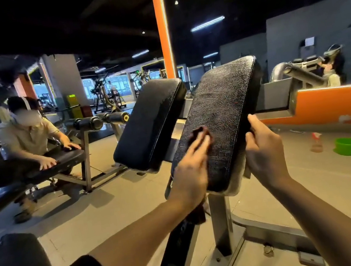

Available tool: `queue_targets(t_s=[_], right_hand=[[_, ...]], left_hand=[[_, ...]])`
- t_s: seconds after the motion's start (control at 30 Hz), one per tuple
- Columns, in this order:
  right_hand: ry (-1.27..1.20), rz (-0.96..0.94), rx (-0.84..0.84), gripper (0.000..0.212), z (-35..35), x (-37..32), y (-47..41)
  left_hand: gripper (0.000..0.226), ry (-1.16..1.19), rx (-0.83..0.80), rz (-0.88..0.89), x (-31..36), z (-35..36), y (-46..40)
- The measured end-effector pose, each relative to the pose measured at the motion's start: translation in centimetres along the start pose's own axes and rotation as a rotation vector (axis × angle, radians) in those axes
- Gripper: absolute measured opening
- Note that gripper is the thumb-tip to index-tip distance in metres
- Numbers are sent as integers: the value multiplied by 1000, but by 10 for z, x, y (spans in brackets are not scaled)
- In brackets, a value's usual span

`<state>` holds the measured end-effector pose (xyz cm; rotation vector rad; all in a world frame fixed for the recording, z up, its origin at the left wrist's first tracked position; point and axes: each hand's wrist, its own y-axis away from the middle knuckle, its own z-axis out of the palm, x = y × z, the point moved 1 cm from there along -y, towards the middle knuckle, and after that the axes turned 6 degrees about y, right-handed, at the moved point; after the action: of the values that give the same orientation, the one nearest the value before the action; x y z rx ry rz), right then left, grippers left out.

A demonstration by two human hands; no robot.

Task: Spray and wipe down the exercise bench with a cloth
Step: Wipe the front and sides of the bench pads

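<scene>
A: Wiping looks like the step in hand. Off to the left, another bench (63, 159) is leaned on by another person (25, 136). The dark cloth (202, 134) is pressed flat on the near pad (224, 113) under the straight fingers of the left hand (192, 171).

B: Yep, and the pad's right edge is gripped by the right hand (263, 153), fingers curled round it. Spray bottle (316, 141) and green basin (346, 146) are left on the floor, well apart. Next, the rest of the pad probably needs covering, then the far pad (150, 123).
</scene>
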<state>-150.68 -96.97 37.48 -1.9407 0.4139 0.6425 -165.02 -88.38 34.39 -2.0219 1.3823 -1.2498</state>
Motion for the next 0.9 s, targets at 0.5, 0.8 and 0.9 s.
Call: queue_targets(t_s=[0.5, 0.8, 0.9], right_hand=[[39, -60, 8, 40, -10, 7, -7], [129, -140, 68, 43, -19, 5, -43], [190, -179, 40, 36, -27, 11, -62]], left_hand=[[44, 103, 66, -210, -15, -8, -7], [47, -15, -141, 188, 39, 10, -62], [46, -58, -21, -153, -1, -9, -95]])
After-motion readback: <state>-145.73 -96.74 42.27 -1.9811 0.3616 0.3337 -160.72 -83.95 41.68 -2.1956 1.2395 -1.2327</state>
